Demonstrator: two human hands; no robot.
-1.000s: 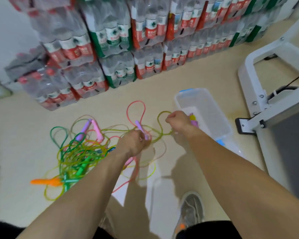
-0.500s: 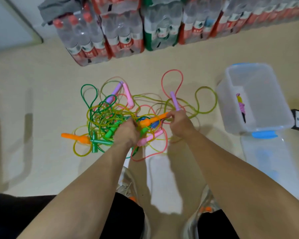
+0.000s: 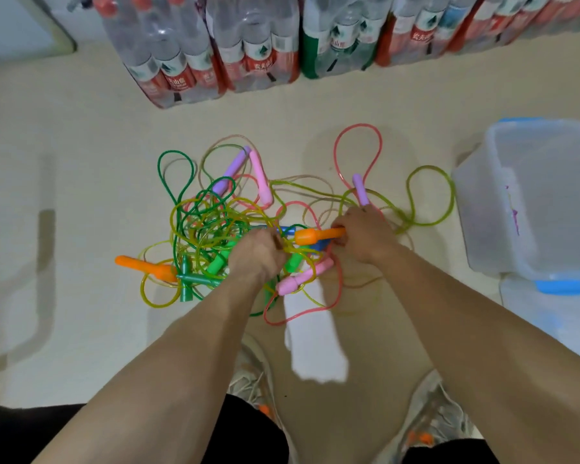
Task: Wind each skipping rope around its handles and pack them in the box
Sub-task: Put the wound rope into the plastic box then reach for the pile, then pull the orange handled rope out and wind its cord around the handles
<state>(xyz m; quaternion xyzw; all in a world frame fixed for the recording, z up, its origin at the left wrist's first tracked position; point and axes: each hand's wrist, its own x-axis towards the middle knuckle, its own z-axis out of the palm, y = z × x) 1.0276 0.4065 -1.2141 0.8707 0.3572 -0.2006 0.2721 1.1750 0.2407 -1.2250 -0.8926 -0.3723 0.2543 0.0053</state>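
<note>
A tangled heap of skipping ropes [image 3: 211, 226] in green, yellow and pink lies on the floor in front of me. My right hand [image 3: 365, 234] grips one end of an orange handle [image 3: 318, 235] just above the heap. My left hand [image 3: 258, 252] pinches the yellow rope where it leaves that handle. A second orange handle [image 3: 144, 266] lies at the heap's left edge. Pink [image 3: 302, 277], purple [image 3: 360, 190] and green [image 3: 186, 279] handles lie among the loops. The clear plastic box [image 3: 482, 209] stands at the right with one wound rope inside.
Shrink-wrapped packs of water bottles [image 3: 248, 45] line the wall behind the ropes. The box's lid [image 3: 549, 303] with blue clips lies on the floor in front of the box. My two shoes [image 3: 429, 423] are at the bottom.
My right hand left the box and came back to the heap. It took hold of the orange handle, and my left hand moved onto its rope. The view tilted down.
</note>
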